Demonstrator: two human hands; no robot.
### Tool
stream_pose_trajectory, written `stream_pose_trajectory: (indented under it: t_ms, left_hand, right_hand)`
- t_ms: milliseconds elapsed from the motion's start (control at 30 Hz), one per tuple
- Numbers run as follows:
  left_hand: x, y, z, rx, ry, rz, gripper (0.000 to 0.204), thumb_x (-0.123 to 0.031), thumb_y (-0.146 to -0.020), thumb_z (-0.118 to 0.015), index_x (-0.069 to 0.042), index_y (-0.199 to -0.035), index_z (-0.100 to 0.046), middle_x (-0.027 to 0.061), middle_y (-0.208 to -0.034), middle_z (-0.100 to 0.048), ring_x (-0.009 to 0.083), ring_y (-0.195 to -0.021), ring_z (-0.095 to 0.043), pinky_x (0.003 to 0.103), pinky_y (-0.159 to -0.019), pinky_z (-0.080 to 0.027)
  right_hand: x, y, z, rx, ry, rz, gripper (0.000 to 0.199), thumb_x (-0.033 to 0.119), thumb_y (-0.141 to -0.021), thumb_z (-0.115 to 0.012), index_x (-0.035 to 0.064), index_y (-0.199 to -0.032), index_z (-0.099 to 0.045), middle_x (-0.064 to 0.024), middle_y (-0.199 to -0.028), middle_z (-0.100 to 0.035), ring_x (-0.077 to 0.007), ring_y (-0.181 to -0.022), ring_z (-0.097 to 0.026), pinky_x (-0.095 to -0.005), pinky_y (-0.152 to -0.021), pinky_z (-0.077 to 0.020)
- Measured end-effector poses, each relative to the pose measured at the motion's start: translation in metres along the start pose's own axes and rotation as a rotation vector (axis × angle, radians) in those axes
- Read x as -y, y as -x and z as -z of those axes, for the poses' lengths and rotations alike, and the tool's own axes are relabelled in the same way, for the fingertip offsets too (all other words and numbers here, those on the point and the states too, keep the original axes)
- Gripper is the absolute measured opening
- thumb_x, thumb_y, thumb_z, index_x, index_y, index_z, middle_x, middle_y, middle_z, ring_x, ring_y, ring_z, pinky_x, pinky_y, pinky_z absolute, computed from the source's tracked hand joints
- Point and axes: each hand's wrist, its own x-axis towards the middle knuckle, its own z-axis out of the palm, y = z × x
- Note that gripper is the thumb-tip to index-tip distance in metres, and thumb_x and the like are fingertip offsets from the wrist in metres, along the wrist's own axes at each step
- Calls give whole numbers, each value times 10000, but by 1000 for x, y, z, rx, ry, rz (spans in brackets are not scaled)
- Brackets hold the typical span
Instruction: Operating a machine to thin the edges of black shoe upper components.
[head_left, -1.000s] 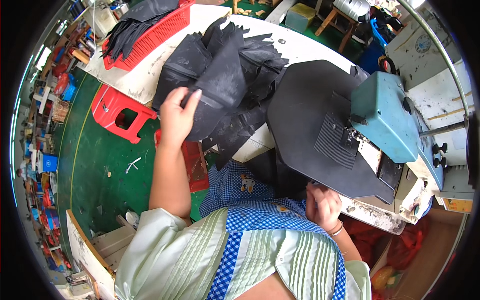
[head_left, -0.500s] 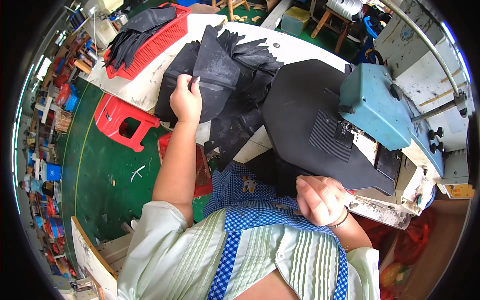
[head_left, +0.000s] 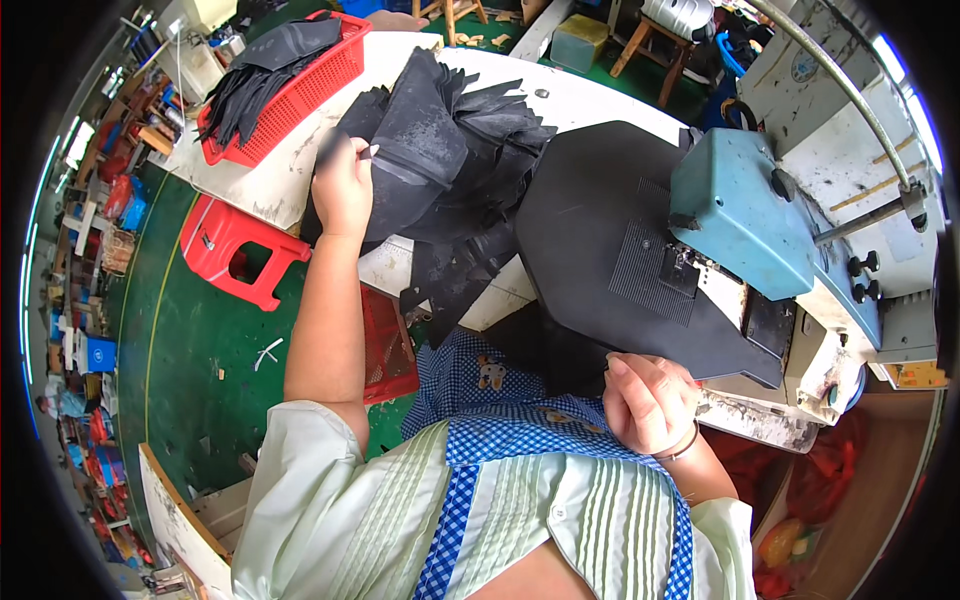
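The pile of black sheets lay on the white table, in front of the person and a little to the left, its pieces overlapping and fanned at the far side. Each sheet looked thin and light to me, rather soft but with enough body to keep its shape. The surface seemed dull and dusty, so I judged it not very slippery and hardly fragile; a free edge or corner would be the good place for a pinch, though two sheets might cling together.

The left hand was at the pile's left side, fingers bent and thumb near them. A dark blur covered the fingertips, so I could not tell whether they gripped an edge. The right hand had its fingers loosely curled, just beside the near edge of the black board; nothing showed in it, but its inside was hidden.

Farther out, the blue-green machine stood over the board, and the red basket held more black pieces.
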Motion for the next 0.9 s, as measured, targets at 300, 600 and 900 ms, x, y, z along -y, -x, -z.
stream_pose_trajectory:
  t_ms: [300,600,900]
  left_hand:
    - [-11,3,-20,215,-192,165,675,-257,-756,-904,-72,-1306,-558,134,-1076,-680,332,-1008,-669,429,-891,-537]
    - [-18,-11,-8,84,-176,157,201,-156,-875,-792,-85,-955,-622,160,-828,-707,389,-769,-700,486,-689,-546]
    - [-127,2,59,-193,418,-144,136,-66,-1027,-633,-25,-1024,-504,20,-711,-501,98,-618,-474,280,-575,-428]
  right_hand:
    - [2,1,0,5,10,-5,415,-97,-734,-707,-50,-1145,-676,-143,-958,-722,-213,-709,-693,-294,-594,-554]
    - [5,4,2,29,29,-7,434,-94,-729,-708,-52,-1159,-673,-147,-965,-723,-213,-718,-693,-299,-589,-549]
    - [-3,-6,-2,-90,69,46,468,-62,-728,-775,8,-1182,-685,-207,-1073,-690,-274,-791,-698,-330,-620,-570]
